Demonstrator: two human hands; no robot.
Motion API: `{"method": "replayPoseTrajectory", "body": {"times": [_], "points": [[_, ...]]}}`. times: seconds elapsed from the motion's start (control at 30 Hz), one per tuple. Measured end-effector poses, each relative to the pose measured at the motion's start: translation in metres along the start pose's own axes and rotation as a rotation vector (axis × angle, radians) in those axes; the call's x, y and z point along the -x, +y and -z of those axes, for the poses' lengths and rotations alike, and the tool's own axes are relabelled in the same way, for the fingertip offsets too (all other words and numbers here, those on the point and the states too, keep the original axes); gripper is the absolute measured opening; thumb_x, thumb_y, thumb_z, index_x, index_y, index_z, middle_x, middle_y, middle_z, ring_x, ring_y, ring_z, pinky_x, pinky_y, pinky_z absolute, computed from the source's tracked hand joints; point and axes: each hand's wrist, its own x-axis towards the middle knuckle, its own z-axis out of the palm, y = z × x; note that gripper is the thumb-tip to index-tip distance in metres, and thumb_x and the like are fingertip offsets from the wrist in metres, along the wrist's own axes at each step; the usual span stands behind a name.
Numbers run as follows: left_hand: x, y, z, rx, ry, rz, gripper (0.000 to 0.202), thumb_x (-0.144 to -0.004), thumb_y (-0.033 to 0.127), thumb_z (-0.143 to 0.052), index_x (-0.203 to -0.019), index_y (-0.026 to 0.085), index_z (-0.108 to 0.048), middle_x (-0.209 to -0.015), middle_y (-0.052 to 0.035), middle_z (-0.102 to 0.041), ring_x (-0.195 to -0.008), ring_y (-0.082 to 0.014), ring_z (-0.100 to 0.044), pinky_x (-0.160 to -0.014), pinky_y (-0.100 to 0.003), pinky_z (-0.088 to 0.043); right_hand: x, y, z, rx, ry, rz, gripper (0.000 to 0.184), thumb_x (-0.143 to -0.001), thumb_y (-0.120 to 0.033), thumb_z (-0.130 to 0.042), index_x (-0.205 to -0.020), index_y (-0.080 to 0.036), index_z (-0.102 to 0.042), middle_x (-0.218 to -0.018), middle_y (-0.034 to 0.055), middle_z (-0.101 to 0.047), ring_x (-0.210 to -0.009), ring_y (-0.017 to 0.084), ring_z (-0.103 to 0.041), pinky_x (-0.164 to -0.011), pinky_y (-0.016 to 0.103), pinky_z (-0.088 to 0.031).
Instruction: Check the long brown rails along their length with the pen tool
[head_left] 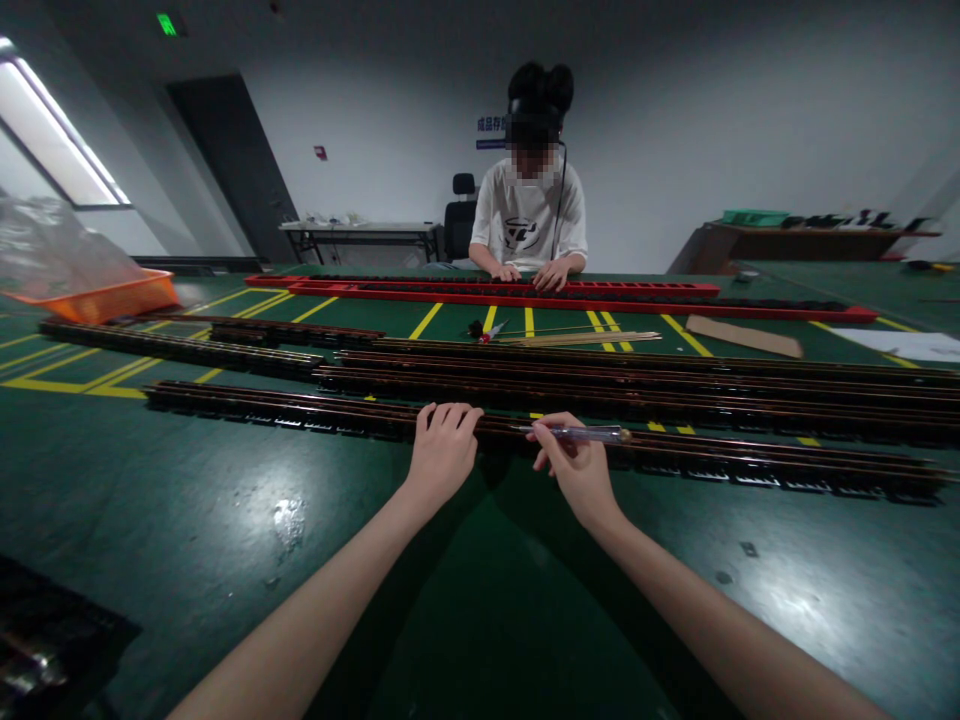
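Observation:
My left hand [441, 452] rests on the nearest long dark rail [300, 412], its fingers curled over the rail's top edge. To its right, my right hand [576, 462] pinches a thin clear-handled tool, like a small screwdriver [592, 434], held level along the same rail with its tip pointing left. Several more dark rails [675, 380] lie parallel just behind.
A person in a white shirt [529, 215] sits opposite, both hands on long red rails [525, 292]. An orange basket [112, 296] stands far left. Thin sticks [585, 339], a cardboard strip [742, 337] and white paper [907, 344] lie on the green table [225, 520]. A dark tray [45, 640] is at the near left corner.

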Motion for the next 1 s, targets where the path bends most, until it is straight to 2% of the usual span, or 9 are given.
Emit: {"method": "replayPoseTrajectory", "body": {"times": [0.7,1.0], "points": [[0.0004,0.0026,0.0017,-0.03,0.006,0.027,0.036,-0.08,0.007,-0.041,-0.11,0.019,-0.059,-0.112,-0.008,-0.063,-0.107,-0.0252,-0.053,-0.099,-0.047,-0.029,-0.0002,-0.0012,-0.0007,0.015,0.022,0.006,0.027,-0.079,-0.046,-0.06,-0.08,-0.019,-0.058,-0.073,0.0029,-0.066,-0.045,0.011,-0.056,-0.041,0.022,-0.041],[0.0012,0.0032,0.0023,-0.04,0.009,0.027,0.037,-0.081,0.007,-0.04,-0.111,0.019,-0.058,-0.112,-0.0077,-0.063,-0.107,-0.0254,-0.052,-0.098,-0.047,-0.029,-0.0007,0.0023,0.0003,0.025,0.005,0.021,0.023,-0.081,-0.042,-0.059,-0.081,-0.018,-0.058,-0.074,0.0029,-0.066,-0.046,0.011,-0.057,-0.04,0.021,-0.042]]}}
